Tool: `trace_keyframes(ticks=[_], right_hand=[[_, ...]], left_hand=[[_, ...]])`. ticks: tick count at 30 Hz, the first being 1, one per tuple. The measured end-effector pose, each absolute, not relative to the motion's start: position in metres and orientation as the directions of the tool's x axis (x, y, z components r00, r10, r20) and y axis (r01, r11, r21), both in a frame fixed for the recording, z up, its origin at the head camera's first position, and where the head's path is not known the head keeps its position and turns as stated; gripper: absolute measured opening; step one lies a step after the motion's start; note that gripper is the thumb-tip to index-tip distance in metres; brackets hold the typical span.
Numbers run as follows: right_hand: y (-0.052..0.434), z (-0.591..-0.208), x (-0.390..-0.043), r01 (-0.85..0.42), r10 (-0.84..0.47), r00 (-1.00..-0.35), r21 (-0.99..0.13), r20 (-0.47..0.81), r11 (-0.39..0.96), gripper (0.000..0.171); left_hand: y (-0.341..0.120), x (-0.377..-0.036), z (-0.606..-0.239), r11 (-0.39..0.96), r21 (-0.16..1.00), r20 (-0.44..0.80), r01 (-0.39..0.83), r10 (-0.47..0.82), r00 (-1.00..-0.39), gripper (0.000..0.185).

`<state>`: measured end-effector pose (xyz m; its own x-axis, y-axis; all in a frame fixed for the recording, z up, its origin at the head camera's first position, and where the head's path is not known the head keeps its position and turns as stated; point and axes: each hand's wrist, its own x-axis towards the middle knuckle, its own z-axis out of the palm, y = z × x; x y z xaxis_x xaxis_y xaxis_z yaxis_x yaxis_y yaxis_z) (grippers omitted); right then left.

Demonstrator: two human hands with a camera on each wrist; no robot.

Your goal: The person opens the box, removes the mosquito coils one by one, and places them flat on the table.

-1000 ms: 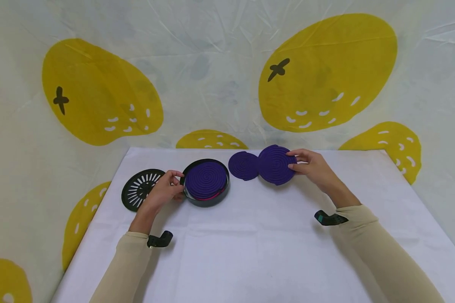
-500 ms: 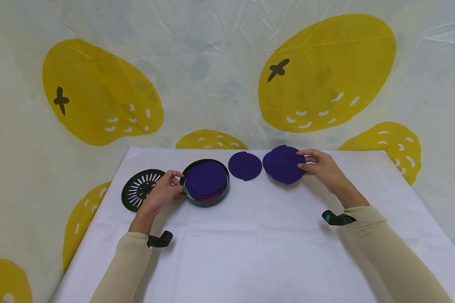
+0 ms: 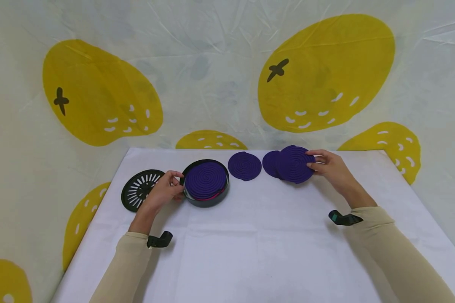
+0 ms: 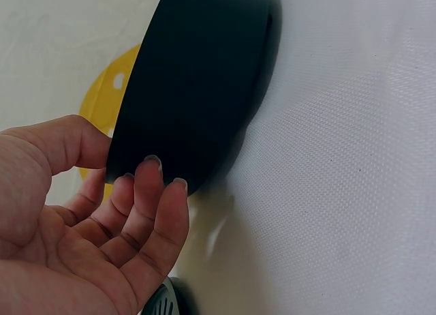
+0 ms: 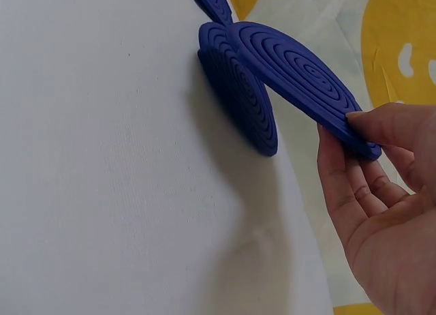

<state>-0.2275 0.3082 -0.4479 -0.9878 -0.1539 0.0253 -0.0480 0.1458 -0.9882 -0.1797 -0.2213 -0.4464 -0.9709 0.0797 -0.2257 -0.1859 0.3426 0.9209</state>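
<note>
Four purple coils, one pinched by right hand; left hand gripping one tin.

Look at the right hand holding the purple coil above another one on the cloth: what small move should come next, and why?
Probably slide the lifted coil further right and lay it flat. The right hand pinches its edge, and it is tilted, partly overlapping the coil lying flat on the white cloth. Bare cloth shows to its right.
</note>
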Motion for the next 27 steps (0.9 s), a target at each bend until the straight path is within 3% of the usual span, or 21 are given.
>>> trace_keyframes(ticks=[14, 20, 27], right_hand=[[0.330, -0.452, -0.227, -0.031, -0.099, -0.995, -0.998, 0.026, 0.047, 0.045], [0.339, -0.451, -0.228, -0.009, -0.084, -0.996, -1.000, 0.011, -0.024, 0.041], [0.351, -0.454, -0.230, 0.008, -0.049, -0.999, -1.000, -0.008, -0.001, 0.042]], left_hand=[[-0.222, -0.180, -0.448, 0.342, 0.923, -0.218, -0.176, 0.087, -0.972, 0.047], [-0.214, -0.170, -0.422, 0.344, 0.919, -0.238, -0.190, 0.101, -0.966, 0.045], [-0.213, -0.169, -0.419, 0.344, 0.919, -0.238, -0.190, 0.100, -0.966, 0.044]])
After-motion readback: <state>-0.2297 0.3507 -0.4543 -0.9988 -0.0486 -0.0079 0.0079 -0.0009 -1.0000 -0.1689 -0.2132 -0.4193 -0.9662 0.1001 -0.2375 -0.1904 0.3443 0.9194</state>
